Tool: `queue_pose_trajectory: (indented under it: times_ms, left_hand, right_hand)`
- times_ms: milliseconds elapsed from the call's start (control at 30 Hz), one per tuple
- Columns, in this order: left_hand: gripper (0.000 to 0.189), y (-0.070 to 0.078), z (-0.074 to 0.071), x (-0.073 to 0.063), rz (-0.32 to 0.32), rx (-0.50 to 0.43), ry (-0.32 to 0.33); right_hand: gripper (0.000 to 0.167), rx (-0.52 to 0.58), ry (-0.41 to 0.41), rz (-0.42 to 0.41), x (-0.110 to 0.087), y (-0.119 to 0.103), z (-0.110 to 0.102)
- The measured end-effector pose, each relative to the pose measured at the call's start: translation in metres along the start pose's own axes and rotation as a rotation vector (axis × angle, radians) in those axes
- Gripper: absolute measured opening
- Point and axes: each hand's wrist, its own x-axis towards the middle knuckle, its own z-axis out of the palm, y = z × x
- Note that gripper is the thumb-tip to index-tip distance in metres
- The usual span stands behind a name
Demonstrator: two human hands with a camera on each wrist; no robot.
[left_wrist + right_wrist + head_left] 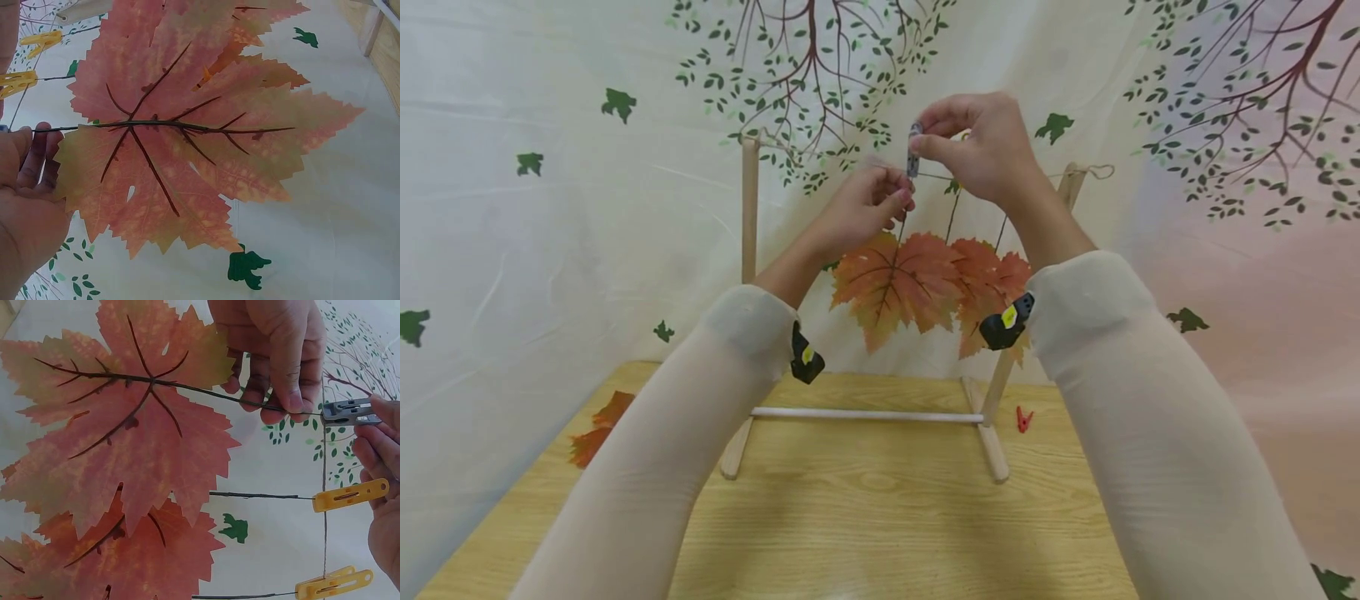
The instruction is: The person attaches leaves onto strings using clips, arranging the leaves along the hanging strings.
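My left hand [868,204] pinches the dark stem of an orange-red maple leaf [898,283] just below the string [324,537]. Between the thumb and fingers of my right hand [981,146] is a grey clothespin [350,412], whose jaws meet the string and the stem's tip in the right wrist view. More leaves [981,287] hang beside this one, partly covered by it. Two yellow clothespins [350,495] hold their stems on the string. In the left wrist view the leaf [187,131] fills the middle, and the left hand [31,194] is at the edge.
A wooden frame with a left post [749,208], a right post [1070,185] and a white bottom bar [865,414] stands on the wood-grain table [850,517]. A red clothespin [1024,419] lies at its right. Orange leaves [598,429] lie at the left, partly behind my sleeve.
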Motion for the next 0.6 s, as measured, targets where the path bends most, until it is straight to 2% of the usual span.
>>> queue_pose_trajectory:
  times_ms: [267, 600]
  left_hand:
    - [0.019, -0.0015, 0.0033, 0.0001, 0.003, -0.007, 0.008]
    - [0.02, -0.0031, 0.0044, 0.0011, -0.011, 0.018, 0.025]
  right_hand:
    - [0.03, -0.015, -0.03, 0.028, -0.002, 0.0018, 0.0006]
    - [0.029, -0.025, -0.047, 0.0, -0.0025, 0.0028, 0.0006]
